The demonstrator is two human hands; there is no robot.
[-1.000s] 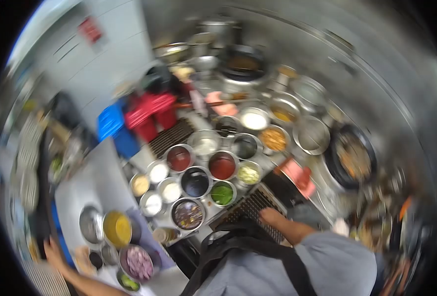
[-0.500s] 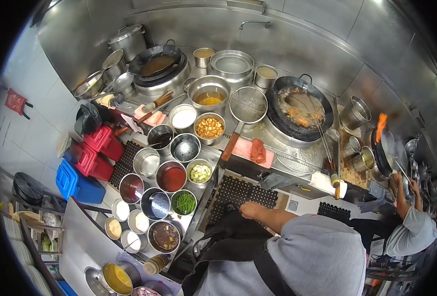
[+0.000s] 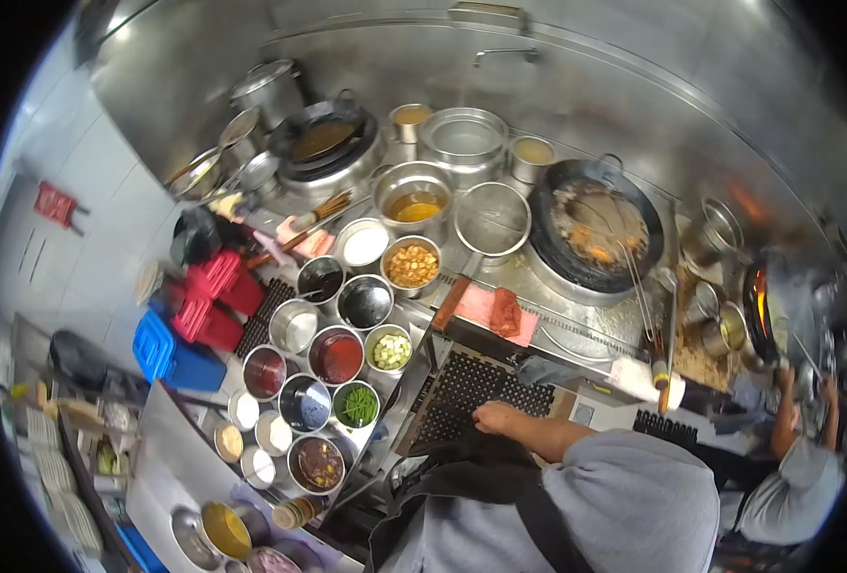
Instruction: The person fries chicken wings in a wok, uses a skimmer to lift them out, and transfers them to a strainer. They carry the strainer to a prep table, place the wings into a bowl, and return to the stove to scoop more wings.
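The bare right hand (image 3: 496, 418) is seen above a black, perforated floor mat (image 3: 447, 387), its fingers turned partly from view; whether they are spread or clenched cannot be told, and the left hand is out of frame. Pink cut pieces (image 3: 272, 562) at near left are cropped by the lower edge, while a dark wok (image 3: 751, 329) with orange flame is blurred at right. A round, shiny steel pot of slender green vegetables (image 3: 335, 405) is set left of the hand.
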